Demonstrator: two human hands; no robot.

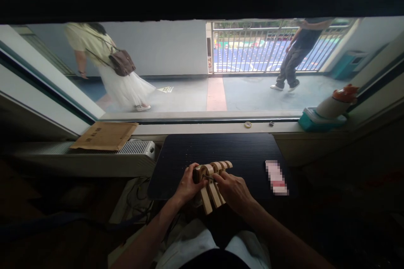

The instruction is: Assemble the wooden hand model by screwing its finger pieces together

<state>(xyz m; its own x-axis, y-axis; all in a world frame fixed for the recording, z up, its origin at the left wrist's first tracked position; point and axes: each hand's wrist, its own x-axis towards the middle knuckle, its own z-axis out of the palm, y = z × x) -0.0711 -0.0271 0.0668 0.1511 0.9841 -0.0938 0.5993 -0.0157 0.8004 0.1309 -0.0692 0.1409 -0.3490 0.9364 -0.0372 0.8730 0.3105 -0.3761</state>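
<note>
A pale wooden piece with several curved, slat-like parts is held over the near edge of the dark table, partly hidden by both hands. My left hand is closed around its left end, with the thumb along the near side. A thin dark rod-like tool points left into the round part of the wood. Its other end disappears in the fingers of my right hand, which are pinched together beside the wooden slats. The tool's exact kind is too small to make out.
The dark tabletop carries a blurred pink rectangular item at right and small crumbs. A tape roll and a teal box sit on the windowsill. A brown envelope lies over the radiator. Two people walk outside the window.
</note>
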